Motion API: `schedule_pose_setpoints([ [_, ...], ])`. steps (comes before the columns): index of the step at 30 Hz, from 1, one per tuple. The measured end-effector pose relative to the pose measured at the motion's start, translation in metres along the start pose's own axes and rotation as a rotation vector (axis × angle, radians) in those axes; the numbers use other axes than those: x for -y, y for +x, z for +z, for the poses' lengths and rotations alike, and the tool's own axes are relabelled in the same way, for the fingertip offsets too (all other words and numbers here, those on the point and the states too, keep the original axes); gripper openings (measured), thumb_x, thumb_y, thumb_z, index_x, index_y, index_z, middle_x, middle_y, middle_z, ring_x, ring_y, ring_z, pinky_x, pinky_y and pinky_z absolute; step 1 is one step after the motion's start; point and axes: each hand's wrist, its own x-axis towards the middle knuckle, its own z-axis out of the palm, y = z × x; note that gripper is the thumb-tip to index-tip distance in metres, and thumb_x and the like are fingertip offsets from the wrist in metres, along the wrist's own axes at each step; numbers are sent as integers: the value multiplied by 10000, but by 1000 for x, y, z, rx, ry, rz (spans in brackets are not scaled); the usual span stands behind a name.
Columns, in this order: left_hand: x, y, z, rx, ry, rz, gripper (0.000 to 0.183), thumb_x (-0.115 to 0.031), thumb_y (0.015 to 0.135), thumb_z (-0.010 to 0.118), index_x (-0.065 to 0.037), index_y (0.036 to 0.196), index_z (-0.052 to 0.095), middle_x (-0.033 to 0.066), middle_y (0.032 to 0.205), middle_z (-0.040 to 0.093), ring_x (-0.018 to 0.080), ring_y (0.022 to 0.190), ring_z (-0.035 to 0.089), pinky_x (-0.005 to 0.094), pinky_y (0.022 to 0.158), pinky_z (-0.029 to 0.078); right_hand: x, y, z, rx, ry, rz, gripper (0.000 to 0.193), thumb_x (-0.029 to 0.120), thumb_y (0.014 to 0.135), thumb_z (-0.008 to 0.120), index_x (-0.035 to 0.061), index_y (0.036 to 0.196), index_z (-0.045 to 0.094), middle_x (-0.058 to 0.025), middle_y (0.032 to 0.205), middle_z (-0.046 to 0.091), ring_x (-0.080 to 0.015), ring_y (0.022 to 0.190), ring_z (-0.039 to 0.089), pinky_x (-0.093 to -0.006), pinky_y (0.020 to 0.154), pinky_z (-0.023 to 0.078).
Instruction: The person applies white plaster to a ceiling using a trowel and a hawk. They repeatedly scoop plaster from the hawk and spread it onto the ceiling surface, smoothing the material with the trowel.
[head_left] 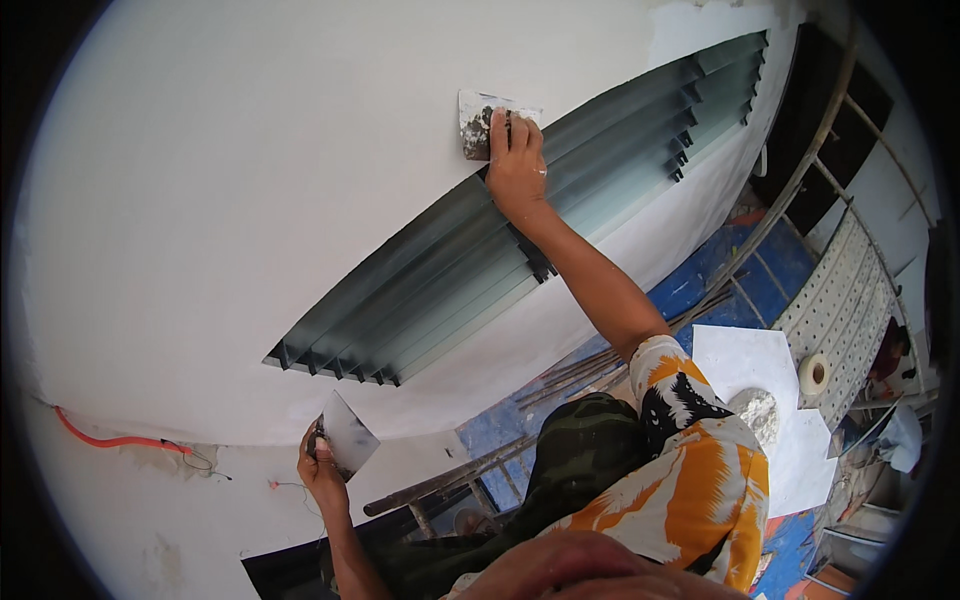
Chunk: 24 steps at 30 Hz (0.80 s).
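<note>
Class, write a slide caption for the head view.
Right hand presses putty knife to white wall; left hand holds another blade.

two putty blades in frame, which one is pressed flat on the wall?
The blade under the right hand, up beside the louvred window, smeared with dark filler. The other blade, in the left hand, is held away from the wall.

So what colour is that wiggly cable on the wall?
The thin cable low on the white wall is orange-red, seen in the head view.
</note>
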Motion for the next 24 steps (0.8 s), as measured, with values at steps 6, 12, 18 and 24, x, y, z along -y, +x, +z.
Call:
schedule_pose_setpoints([
  [6,-5,-1,0,-11,52,76,464,-338,1076,618,42,1343,630,56,1139,683,114,971,586,254,877,459,-12,-30,-29,206,103,181,552,-3,928,578,22,1474,507,-197,1382,548,-443,1218,558,-541,955,540],
  [12,4,-4,-11,-40,-26,-57,450,-323,1070,628,35,1343,630,-9,1008,642,61,863,515,225,776,411,-73,77,-38,182,53,647,601,46,938,546,61,1531,452,-199,1390,544,-420,1241,573,-565,959,529],
  [18,8,1,-2,-59,-77,-12,443,-317,1067,634,36,1335,628,-45,937,587,52,842,487,220,764,389,38,16,-1,251,37,221,696,8,856,633,69,1526,453,-234,1341,491,-442,1150,517,-534,827,596],
  [24,8,-2,1,-66,-60,-44,405,-291,1076,617,32,1320,635,-35,962,609,62,858,502,227,780,395,41,-35,-34,343,163,165,645,-3,886,624,63,1512,481,-202,1342,544,-421,1180,553,-503,897,572],
])
